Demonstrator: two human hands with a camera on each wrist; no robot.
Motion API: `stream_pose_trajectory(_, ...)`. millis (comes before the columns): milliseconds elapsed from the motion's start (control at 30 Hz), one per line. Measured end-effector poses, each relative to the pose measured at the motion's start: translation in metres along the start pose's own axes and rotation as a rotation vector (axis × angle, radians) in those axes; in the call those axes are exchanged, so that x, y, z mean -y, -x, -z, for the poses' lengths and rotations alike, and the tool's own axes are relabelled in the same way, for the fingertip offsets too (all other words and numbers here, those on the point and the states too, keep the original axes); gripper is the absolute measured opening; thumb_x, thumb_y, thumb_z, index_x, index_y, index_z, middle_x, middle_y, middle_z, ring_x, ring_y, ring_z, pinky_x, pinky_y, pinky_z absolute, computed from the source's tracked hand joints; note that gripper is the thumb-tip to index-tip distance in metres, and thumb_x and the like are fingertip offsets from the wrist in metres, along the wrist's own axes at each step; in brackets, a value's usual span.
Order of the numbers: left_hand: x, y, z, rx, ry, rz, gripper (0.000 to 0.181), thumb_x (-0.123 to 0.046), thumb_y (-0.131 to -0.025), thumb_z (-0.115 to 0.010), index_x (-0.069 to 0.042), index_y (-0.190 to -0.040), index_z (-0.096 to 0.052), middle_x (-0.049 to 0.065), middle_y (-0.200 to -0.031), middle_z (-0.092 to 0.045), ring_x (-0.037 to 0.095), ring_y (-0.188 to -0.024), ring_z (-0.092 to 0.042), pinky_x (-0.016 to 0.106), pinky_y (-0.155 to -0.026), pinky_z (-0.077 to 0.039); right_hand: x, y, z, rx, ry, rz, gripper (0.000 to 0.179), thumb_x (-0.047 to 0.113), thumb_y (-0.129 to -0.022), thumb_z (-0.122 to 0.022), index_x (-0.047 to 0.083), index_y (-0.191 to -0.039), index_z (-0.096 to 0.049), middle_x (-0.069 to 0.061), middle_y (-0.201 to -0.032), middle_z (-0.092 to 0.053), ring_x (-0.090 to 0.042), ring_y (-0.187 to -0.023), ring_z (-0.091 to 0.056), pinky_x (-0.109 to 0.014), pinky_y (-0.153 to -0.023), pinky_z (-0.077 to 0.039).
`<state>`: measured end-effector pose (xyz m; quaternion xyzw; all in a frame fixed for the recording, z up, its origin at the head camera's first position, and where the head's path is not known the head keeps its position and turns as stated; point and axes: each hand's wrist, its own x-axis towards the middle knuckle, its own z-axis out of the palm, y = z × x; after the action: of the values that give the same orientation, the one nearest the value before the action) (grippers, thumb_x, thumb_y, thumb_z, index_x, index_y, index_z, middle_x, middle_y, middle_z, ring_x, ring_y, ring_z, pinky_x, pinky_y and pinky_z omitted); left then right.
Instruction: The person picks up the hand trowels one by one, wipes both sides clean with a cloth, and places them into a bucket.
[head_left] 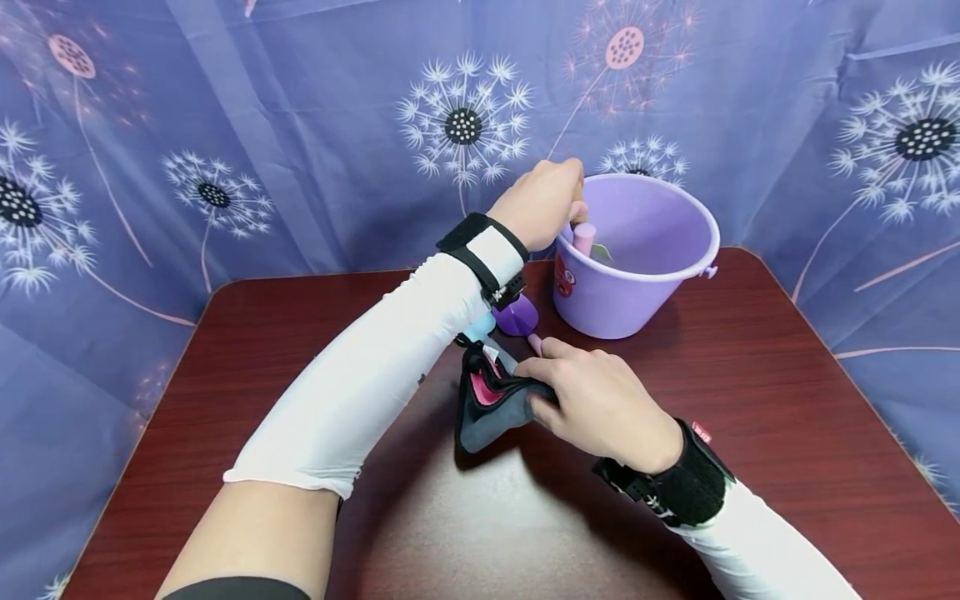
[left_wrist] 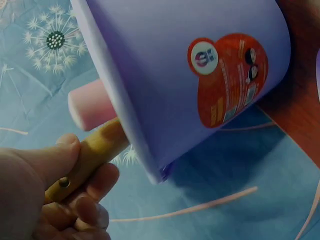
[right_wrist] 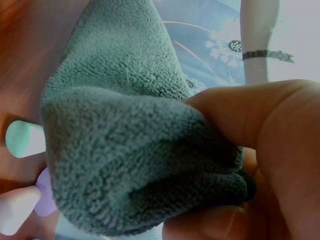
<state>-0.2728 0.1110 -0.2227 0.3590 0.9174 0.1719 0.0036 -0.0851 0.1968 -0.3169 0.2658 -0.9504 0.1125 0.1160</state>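
Note:
At the near left rim of a light purple bucket (head_left: 622, 304), my left hand (head_left: 542, 204) holds a wooden handle (left_wrist: 95, 155) that reaches into the bucket; its far end is hidden. Beside that handle a pink rod-shaped handle (left_wrist: 92, 105) sticks out over the rim. My right hand (head_left: 607, 404) pinches a folded grey fleecy cloth (head_left: 495, 425) with black edging and a pink inner side, held in front of the bucket. In the right wrist view the cloth (right_wrist: 115, 150) bunches between thumb and fingers.
Behind the cloth are a round purple piece (head_left: 516, 317) and a light blue piece (head_left: 480, 325), partly covered by my left forearm. A green-ended handle (right_wrist: 22, 139) and a pale pink handle (right_wrist: 17, 210) lie on the dark red table (head_left: 300, 308). A blue dandelion-print curtain (head_left: 337, 167) hangs behind.

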Motion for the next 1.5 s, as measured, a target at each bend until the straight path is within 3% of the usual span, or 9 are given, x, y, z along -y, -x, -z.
stream_pose_trajectory(133,0.002,-0.004,-0.008,0.026,-0.079,-0.036,0.02,-0.027,-0.105,-0.05,-0.011,-0.114,-0.058,-0.002,-0.102,-0.06,0.01,-0.093,-0.057,0.024,-0.081,-0.043,0.001,-0.001,-0.001,-0.01,0.001,0.007,0.026,0.026,-0.083,-0.068,0.026,-0.109,-0.074,0.011,-0.092,-0.052,-0.007,-0.05,-0.043,-0.028,-0.046,-0.038)
stream_pose_trajectory(267,0.004,-0.006,-0.015,0.04,-0.176,-0.101,0.021,-0.022,-0.105,-0.049,-0.011,-0.107,-0.066,0.0,-0.1,-0.059,0.014,-0.098,-0.053,0.025,-0.086,-0.042,0.002,0.0,-0.002,0.009,0.003,-0.007,0.028,0.027,-0.084,-0.067,0.026,-0.111,-0.074,0.003,-0.112,-0.062,-0.012,-0.053,-0.055,-0.032,-0.049,-0.045)
stream_pose_trajectory(367,0.005,-0.007,-0.019,0.045,-0.187,-0.122,0.022,-0.017,-0.102,-0.049,-0.013,-0.093,-0.068,0.001,-0.094,-0.056,0.015,-0.098,-0.048,0.025,-0.085,-0.039,0.003,0.0,-0.003,0.027,0.003,-0.019,0.029,0.028,-0.085,-0.067,0.027,-0.113,-0.073,-0.006,-0.128,-0.062,-0.018,-0.059,-0.063,-0.035,-0.052,-0.049)
stream_pose_trajectory(467,0.005,-0.008,-0.021,0.052,-0.169,-0.115,0.024,-0.015,-0.1,-0.047,-0.014,-0.085,-0.066,0.001,-0.091,-0.054,0.015,-0.097,-0.046,0.024,-0.084,-0.037,0.002,0.0,-0.004,0.031,0.002,-0.021,0.029,0.028,-0.085,-0.066,0.027,-0.113,-0.073,-0.007,-0.13,-0.061,-0.019,-0.061,-0.064,-0.035,-0.052,-0.049)
stream_pose_trajectory(600,0.005,-0.006,-0.018,0.077,-0.16,-0.1,0.028,-0.017,-0.102,-0.044,-0.015,-0.091,-0.07,0.0,-0.1,-0.057,0.014,-0.103,-0.046,0.025,-0.087,-0.037,0.002,0.0,-0.004,0.022,0.005,-0.009,0.028,0.028,-0.084,-0.067,0.026,-0.111,-0.074,-0.004,-0.124,-0.062,-0.017,-0.059,-0.063,-0.033,-0.05,-0.047)
stream_pose_trajectory(700,0.005,-0.001,-0.014,0.097,-0.146,-0.077,0.031,-0.023,-0.104,-0.044,-0.013,-0.116,-0.07,0.003,-0.117,-0.058,0.014,-0.114,-0.047,0.024,-0.094,-0.037,0.002,0.0,-0.002,0.022,0.006,-0.001,0.027,0.028,-0.084,-0.068,0.027,-0.11,-0.073,0.002,-0.112,-0.062,-0.014,-0.055,-0.058,-0.031,-0.047,-0.043)
stream_pose_trajectory(833,0.006,0.009,-0.004,0.092,-0.114,-0.033,0.044,-0.032,-0.104,-0.046,-0.013,-0.143,-0.054,0.003,-0.134,-0.05,0.012,-0.121,-0.047,0.023,-0.1,-0.036,0.0,-0.001,0.001,0.025,0.008,-0.003,0.027,0.026,-0.083,-0.069,0.027,-0.109,-0.074,0.011,-0.092,-0.054,-0.008,-0.051,-0.045,-0.028,-0.045,-0.037)
stream_pose_trajectory(1200,0.022,0.047,0.016,-0.051,-0.046,0.038,0.045,-0.04,-0.103,-0.049,-0.016,-0.14,-0.054,0.0,-0.13,-0.053,0.011,-0.108,-0.05,0.026,-0.09,-0.041,-0.011,0.002,0.014,0.024,0.017,-0.061,0.03,0.026,-0.086,-0.067,0.027,-0.115,-0.074,0.01,-0.085,-0.048,-0.01,-0.057,-0.046,-0.032,-0.05,-0.04)
stream_pose_trajectory(1500,0.054,0.087,0.008,-0.161,0.056,0.162,0.044,-0.04,-0.101,-0.054,-0.016,-0.138,-0.055,-0.002,-0.106,-0.058,0.011,-0.09,-0.053,0.029,-0.075,-0.045,-0.02,0.006,0.035,-0.101,0.072,-0.107,0.025,0.024,-0.087,-0.064,0.024,-0.111,-0.073,0.009,-0.083,-0.047,-0.011,-0.056,-0.042,-0.034,-0.049,-0.039)
